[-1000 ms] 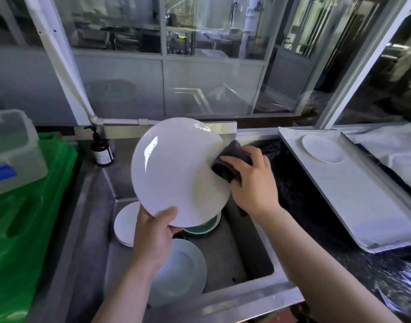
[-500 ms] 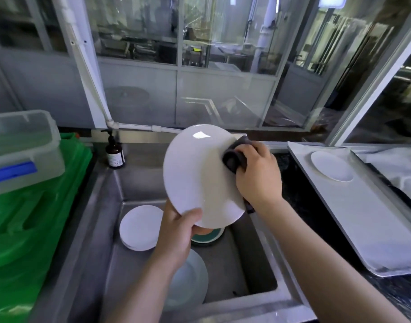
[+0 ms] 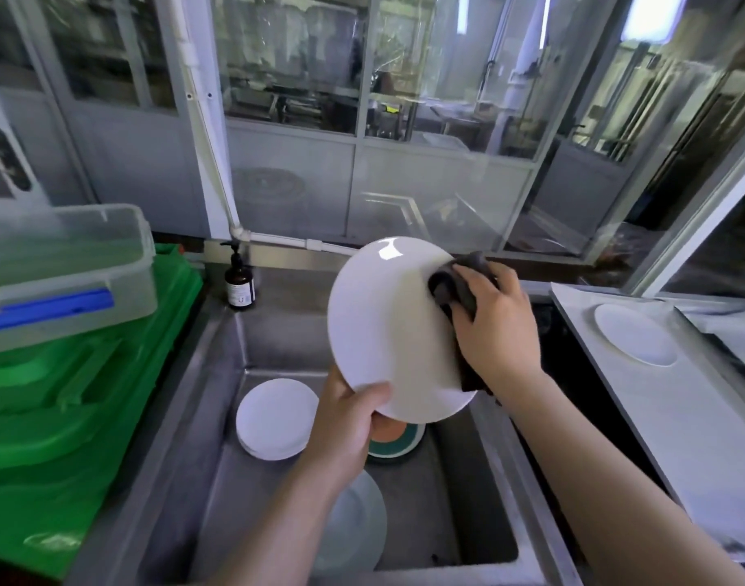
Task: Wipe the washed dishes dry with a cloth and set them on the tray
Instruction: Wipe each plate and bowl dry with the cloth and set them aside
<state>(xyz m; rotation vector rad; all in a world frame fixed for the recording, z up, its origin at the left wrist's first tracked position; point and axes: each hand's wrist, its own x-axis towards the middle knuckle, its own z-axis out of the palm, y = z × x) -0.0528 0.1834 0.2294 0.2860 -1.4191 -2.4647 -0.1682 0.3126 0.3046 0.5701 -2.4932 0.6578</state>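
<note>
over the sink (image 3: 218, 374), left hand (image 3: 345, 420) pinches the plate (image 3: 387, 327) by its lower rim; right hand (image 3: 495, 327) presses a bunched cloth (image 3: 455, 281) on it. a wet, one-point grip could slip, dropping it.

left hand (image 3: 345, 420) gripping tilted white plate (image 3: 387, 327) over sink (image 3: 218, 374), right hand (image 3: 495, 327) pressing dark cloth (image 3: 455, 281) on it

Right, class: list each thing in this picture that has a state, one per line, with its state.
large white plate: held tilted over the sink
dark cloth: pressed on the plate
left hand: grips the plate's lower rim
right hand: holds the cloth
tray: one small plate on it
clear box: lid on
</note>
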